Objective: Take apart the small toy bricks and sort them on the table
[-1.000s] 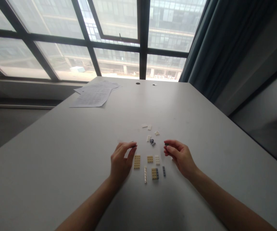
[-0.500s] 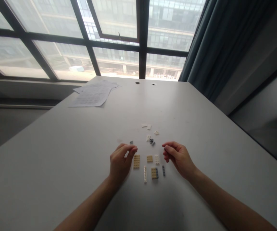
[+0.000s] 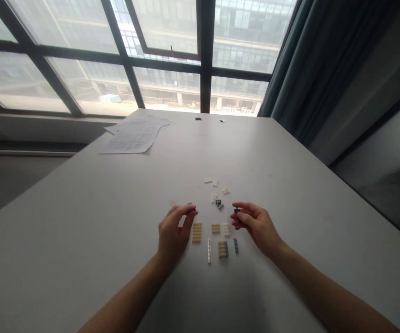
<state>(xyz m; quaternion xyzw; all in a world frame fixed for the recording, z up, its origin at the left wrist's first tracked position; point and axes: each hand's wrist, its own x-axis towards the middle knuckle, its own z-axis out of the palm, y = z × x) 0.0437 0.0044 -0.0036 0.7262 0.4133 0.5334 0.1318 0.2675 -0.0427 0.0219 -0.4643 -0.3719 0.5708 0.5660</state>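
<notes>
Between the thumb and fingers of my right hand (image 3: 253,222) is a small dark grey building-brick piece (image 3: 236,210), held just above the table. My left hand (image 3: 175,229) is closed in a pinch; a tiny dark bit shows at its fingertips, too small to name. A tan plate (image 3: 196,232) lies beside the left fingers. Between the hands rest a smaller tan plate (image 3: 215,228) and a white studded plate (image 3: 226,230). Nearer me are a long white strip (image 3: 209,250), a tan plate joined to a grey one (image 3: 222,249), and a narrow blue-grey plate (image 3: 235,246).
Beyond the hands lie small dark pieces (image 3: 219,204), a white studded piece (image 3: 214,199), and flat white tiles (image 3: 215,183). Printed papers (image 3: 130,138) lie at the white table's (image 3: 82,222) far left. Windows and a dark curtain (image 3: 304,69) stand behind.
My right fingers have shifted slightly left and turned, so the dark grey piece shows more plainly. My left hand has barely moved, its fingertips now a little higher. The pieces on the table lie unchanged.
</notes>
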